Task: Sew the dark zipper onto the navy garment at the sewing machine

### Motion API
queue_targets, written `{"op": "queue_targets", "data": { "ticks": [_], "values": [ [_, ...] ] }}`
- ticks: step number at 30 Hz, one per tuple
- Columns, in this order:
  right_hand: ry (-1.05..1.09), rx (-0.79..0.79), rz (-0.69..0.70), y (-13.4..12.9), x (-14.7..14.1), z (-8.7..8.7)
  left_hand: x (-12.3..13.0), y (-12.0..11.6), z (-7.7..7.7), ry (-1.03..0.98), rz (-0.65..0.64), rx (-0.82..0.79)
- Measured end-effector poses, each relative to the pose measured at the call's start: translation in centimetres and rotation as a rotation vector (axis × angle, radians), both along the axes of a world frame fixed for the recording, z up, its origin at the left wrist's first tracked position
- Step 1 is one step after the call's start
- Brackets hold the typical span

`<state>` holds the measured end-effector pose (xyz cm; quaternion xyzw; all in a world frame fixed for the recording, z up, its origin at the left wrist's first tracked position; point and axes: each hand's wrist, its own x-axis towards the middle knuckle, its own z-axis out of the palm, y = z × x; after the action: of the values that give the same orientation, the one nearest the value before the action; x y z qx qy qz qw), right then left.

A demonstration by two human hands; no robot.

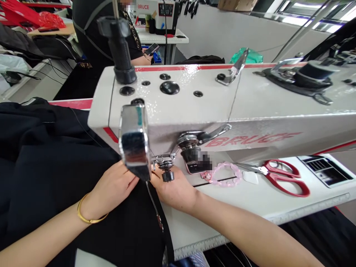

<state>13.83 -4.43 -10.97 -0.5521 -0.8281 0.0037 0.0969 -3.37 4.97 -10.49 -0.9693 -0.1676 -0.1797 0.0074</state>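
Note:
Black fabric point(119, 230) lies under the head of a white sewing machine point(167, 107), with a metal-toothed zipper point(151, 196) running along it. The zipper's pull hangs toward me. My left hand point(111, 191), wearing a gold bangle point(80, 211), presses the fabric left of the needle area, its fingers closed together. To the right of the zipper, my right hand point(175, 189) grips the fabric's edge. The chrome thread take-up cover point(135, 142) and the tension knob point(168, 176) hide the needle and most of my fingertips.
Right of my right hand lie a phone point(194, 167), a pink bead bracelet point(237, 172), a white chalk piece point(250, 177) and red-handled scissors point(289, 181). A ruler strip point(200, 244) edges the table. Behind the machine a person point(94, 37) holds a phone.

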Motion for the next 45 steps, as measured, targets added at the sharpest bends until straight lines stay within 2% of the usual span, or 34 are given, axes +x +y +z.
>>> {"op": "queue_targets", "data": {
  "ticks": [6, 15, 25, 33, 45],
  "values": [
    [0.026, 0.005, -0.005, 0.05, -0.08, -0.45, 0.52, -0.41, 0.09, 0.028, -0.013, 0.097],
    [0.020, 0.023, 0.012, 0.15, -0.19, -0.65, 0.38, -0.22, -0.53, 0.036, -0.022, 0.056],
    [0.004, 0.038, 0.020, 0.14, -0.11, -0.54, 0.59, -0.40, -0.36, -0.004, -0.042, 0.056],
    [-0.008, 0.061, -0.010, 0.20, -0.17, -0.55, 0.85, -0.77, -0.08, 0.036, -0.037, 0.162],
    [0.032, 0.059, -0.065, 0.10, -0.25, -0.40, 0.86, -0.87, -0.02, 0.060, 0.004, 0.227]
  ]
}}
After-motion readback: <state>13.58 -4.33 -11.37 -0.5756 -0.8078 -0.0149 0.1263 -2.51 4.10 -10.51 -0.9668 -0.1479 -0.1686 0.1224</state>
